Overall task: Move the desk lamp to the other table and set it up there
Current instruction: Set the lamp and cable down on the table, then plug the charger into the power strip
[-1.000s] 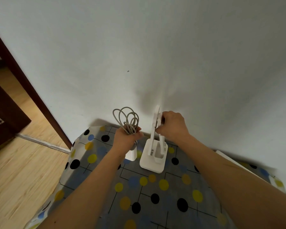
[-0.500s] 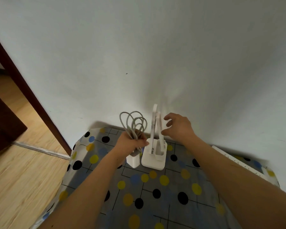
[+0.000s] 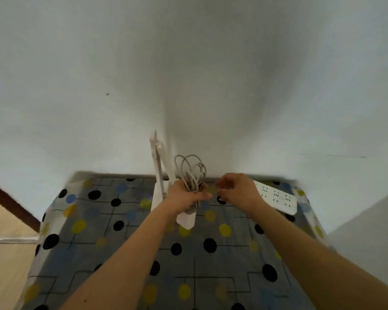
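With the left hand clamped round the coiled cable and the right hand curled beside it, grip unclear, a careless tug could topple the folded lamp standing far on the desk.

White desk lamp stands upright on the dotted worktop by the wall, arm folded; its looped grey cable is gripped in the left hand, white adapter hanging below
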Tool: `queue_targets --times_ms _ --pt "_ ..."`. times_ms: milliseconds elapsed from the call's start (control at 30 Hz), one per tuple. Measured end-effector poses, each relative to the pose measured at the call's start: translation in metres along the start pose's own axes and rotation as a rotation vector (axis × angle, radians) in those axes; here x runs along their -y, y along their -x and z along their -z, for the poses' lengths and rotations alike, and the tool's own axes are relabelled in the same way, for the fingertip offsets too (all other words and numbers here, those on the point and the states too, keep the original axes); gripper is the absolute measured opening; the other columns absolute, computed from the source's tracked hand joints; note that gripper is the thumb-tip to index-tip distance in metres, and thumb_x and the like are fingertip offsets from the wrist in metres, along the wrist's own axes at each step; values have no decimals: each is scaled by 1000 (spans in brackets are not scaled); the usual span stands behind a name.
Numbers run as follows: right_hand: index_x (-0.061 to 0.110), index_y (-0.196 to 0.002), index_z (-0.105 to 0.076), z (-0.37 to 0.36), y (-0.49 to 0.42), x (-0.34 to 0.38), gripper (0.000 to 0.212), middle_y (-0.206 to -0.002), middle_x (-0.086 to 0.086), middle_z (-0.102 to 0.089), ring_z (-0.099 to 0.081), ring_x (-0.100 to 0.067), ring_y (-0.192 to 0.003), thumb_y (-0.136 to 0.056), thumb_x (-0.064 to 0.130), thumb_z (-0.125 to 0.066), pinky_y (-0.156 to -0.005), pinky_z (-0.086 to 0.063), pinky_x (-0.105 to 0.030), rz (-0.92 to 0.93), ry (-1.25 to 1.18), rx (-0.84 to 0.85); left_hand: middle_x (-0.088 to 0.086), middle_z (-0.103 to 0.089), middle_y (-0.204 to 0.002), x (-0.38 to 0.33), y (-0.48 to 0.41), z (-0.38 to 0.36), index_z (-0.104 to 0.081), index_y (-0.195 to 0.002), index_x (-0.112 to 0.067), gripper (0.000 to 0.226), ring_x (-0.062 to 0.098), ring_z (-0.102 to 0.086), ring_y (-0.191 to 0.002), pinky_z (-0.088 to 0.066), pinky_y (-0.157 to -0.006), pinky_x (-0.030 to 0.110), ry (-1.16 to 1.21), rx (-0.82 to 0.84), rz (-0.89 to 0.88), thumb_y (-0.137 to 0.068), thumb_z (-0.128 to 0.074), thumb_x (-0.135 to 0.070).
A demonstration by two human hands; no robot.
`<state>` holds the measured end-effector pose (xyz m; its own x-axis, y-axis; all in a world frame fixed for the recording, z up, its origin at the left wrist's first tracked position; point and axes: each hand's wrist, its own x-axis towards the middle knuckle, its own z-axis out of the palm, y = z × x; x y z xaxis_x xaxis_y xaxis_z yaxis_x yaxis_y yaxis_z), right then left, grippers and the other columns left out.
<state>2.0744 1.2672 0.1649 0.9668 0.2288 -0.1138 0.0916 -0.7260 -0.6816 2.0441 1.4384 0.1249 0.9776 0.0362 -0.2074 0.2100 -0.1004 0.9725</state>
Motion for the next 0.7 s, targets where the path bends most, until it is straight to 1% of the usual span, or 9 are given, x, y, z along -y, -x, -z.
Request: queue_targets --times_ms 67,133,233,300,367,467,533,633,700 --pt "14 -96 -73 2 4 -17 18 -94 -5 -74 -68 -16 -87 -79 10 -67 -85 -56 -33 -27 -36 -3 1 -72 -78 3 -9 -15 -71 -81 -21 19 16 -67 -77 -53 -60 26 39 -44 57 -68 -83 -25" --pt "16 -93 -72 2 4 -34 16 -90 -3 -73 -69 -16 -84 -79 10 -68 -82 -57 -32 -60 -80 10 -4 -71 -76 7 -17 -32 -70 -80 -23 18 13 -65 -75 -54 -63 29 89 -50 123 -67 -83 -26" --pt "24 -84 -70 1 -3 -63 16 -79 1 -71 -69 -15 -75 -79 9 -69 -77 -60 -35 -111 -169 42 -3 -72 -82 18 -29 -61 -71 -85 -20 21 14 -66 -81 -55 -63 29 188 -56 224 -68 -83 -24" --pt "25 -86 -70 -2 -7 -79 17 -80 -1 -72 -70 -16 -74 -80 9 -68 -76 -60 -37 -153 -214 87 2 -72 -89 24 -32 -73 -71 -89 -19 24 18 -66 -86 -52 -63 29 234 -64 297 -69 -82 -24" --pt "25 -88 -69 -1 -16 -100 16 -84 -4 -74 -70 -17 -76 -81 10 -67 -78 -59 -38 -195 -234 137 5 -71 -94 29 -42 -84 -70 -93 -18 26 21 -65 -90 -51 -66 30 240 -70 368 -70 -81 -25" --pt "29 -81 -67 -3 -27 -119 19 -84 -5 -74 -69 -16 -71 -82 10 -66 -75 -59 -34 -230 -257 180 6 -69 -100 33 -53 -91 -67 -101 -17 34 22 -63 -95 -53 -76 34 207 -54 437 -71 -80 -27" --pt "26 -83 -68 -6 -35 -133 16 -85 -7 -74 -69 -18 -71 -83 10 -65 -70 -59 -30 -259 -283 215 8 -68 -103 37 -63 -98 -64 -105 -15 39 24 -63 -95 -54 -80 37 160 -41 481 -71 -80 -27" --pt "18 -93 -68 -15 -38 -143 13 -90 -11 -73 -69 -25 -74 -86 9 -61 -66 -59 -29 -304 -298 289 12 -66 -103 47 -69 -102 -61 -107 -11 42 27 -62 -93 -53 -76 36 169 -74 552 -73 -79 -27" --pt "14 -98 -67 -23 -40 -150 13 -92 -13 -72 -67 -21 -71 -87 11 -61 -64 -58 -28 -322 -318 339 15 -66 -108 54 -74 -107 -58 -112 -9 48 30 -62 -98 -53 -81 40 225 -118 604 -74 -78 -29"
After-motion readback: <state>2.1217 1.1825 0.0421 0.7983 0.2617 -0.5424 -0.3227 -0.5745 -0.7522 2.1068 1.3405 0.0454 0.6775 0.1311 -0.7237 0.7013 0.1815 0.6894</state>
